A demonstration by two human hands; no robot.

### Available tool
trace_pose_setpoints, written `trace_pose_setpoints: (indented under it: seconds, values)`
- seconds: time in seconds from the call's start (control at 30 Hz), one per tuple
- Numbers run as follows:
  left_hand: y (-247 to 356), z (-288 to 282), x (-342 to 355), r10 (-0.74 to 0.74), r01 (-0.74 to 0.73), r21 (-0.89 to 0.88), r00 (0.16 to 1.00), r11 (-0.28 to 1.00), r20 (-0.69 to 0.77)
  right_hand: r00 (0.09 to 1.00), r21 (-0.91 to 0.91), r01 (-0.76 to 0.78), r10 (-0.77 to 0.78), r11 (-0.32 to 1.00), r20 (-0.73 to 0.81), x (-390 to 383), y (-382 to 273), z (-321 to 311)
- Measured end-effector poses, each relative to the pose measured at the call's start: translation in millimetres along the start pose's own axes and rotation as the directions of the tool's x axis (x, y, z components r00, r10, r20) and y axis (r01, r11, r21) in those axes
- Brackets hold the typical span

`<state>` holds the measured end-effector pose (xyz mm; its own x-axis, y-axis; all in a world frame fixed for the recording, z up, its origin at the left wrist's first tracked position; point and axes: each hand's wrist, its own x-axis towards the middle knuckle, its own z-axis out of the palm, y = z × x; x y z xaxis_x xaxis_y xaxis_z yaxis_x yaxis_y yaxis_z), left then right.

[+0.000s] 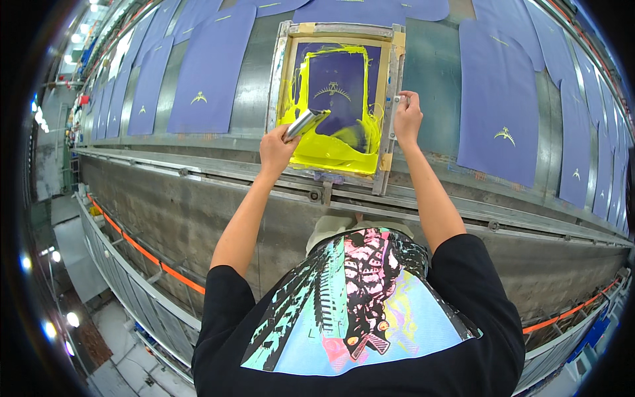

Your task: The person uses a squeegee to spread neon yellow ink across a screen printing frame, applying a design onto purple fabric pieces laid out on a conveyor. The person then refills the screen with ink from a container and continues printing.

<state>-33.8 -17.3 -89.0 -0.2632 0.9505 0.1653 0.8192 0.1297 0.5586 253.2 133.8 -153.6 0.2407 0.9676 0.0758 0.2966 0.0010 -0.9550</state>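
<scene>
A screen printing frame (pixel 391 159) lies in front of me, with thick yellow ink (pixel 317 155) round a purple middle that shows a small arched emblem. My left hand (pixel 276 147) is closed on a silver metal squeegee (pixel 303 124), whose inky end hangs over the lower left of the mesh. My right hand (pixel 408 119) grips the right side bar of the frame at a small metal fitting, fingers curled round it.
Purple fabric panels (pixel 496 99) with small pale arched prints lie along the long metal table (pixel 436 79) on both sides. A metal rail (pixel 450 208) runs along its near edge, close to my body. Orange strips (pixel 145 248) and railings follow the aisle below.
</scene>
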Motion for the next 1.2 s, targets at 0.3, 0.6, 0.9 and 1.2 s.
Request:
trace_pose_setpoints:
  seconds: [0.3,0.6,0.9,1.2]
  values:
    - [-3.9,18.3,79.0,0.027,-0.073,0.028,0.655,0.997,0.755,0.999,-0.099,-0.05,0.051,0.994,0.004,7.3,10.3,10.1]
    - [14.2,59.2,176.7,0.068,-0.112,-0.047,0.189,0.993,0.98,0.997,-0.139,-0.064,0.059,0.988,-0.042,2.8,24.5,11.6]
    - [25.5,72.4,180.1,0.455,-0.465,0.216,0.885,0.858,0.096,0.997,-0.071,-0.074,0.072,0.995,-0.02,-2.7,25.8,16.3]
    - [8.8,60.0,29.1,0.501,-0.522,0.214,0.853,0.826,0.147,0.994,-0.068,-0.099,0.096,0.993,-0.056,-4.6,12.0,6.0]
